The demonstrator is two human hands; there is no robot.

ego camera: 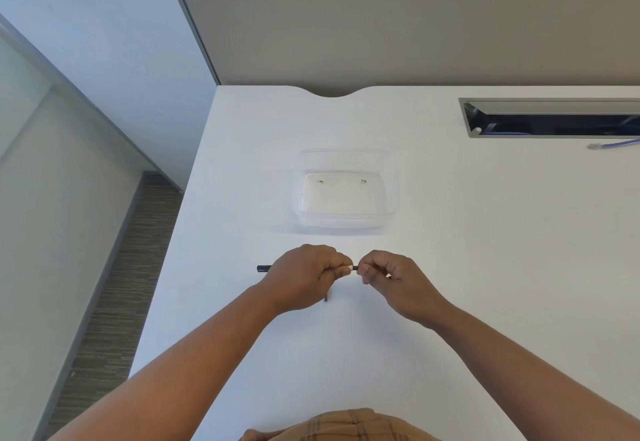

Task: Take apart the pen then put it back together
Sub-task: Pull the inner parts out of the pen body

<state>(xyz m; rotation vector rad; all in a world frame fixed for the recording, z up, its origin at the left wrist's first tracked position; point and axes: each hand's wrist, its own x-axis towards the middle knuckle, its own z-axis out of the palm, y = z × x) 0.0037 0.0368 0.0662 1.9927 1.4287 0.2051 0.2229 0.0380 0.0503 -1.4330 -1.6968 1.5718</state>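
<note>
while both hands pinch it, pen (264,269) level between left fingers (341,267), right fingers (363,269)

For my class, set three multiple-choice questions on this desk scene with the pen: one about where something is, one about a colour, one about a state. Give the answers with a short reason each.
1. Where is the clear plastic container?
A. Beyond the hands, further up the desk
B. Under the left forearm
C. On the floor

2. What colour is the pen?
A. Red
B. Black
C. Yellow

3. How is the pen being held?
A. Lying untouched on the desk
B. In one hand only
C. In both hands, one at each side

Answers:
1. A: the container sits on the white desk, past both hands.
2. B: the end sticking out beside the left hand is black.
3. C: the left hand wraps the barrel while the right hand pinches the other end.
</note>
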